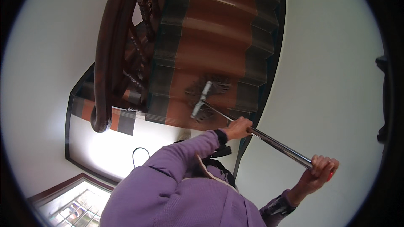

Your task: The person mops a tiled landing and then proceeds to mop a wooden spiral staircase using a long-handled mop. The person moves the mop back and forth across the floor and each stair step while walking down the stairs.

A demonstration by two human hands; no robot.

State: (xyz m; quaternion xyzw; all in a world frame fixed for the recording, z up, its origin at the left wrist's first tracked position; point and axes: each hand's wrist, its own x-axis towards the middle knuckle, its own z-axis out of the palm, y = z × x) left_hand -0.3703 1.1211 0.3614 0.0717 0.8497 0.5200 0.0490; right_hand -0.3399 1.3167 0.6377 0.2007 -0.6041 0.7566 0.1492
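Observation:
A flat mop with a grey fringed head (217,85) and a white bar across it lies on the lowest red and dark steps of the staircase (211,50); the head looks blurred. Its metal pole (281,148) slants down to the right. My left hand (240,128) grips the pole about midway. Near the pole's red-tipped top end, my right hand (318,173) is closed around it. Both arms wear purple sleeves.
A dark wooden handrail (105,53) with turned balusters (137,47) borders the stairs on the left. A pale wall (328,69) stands on the right. Below lie a bright landing floor (104,145) and a barred window (79,208).

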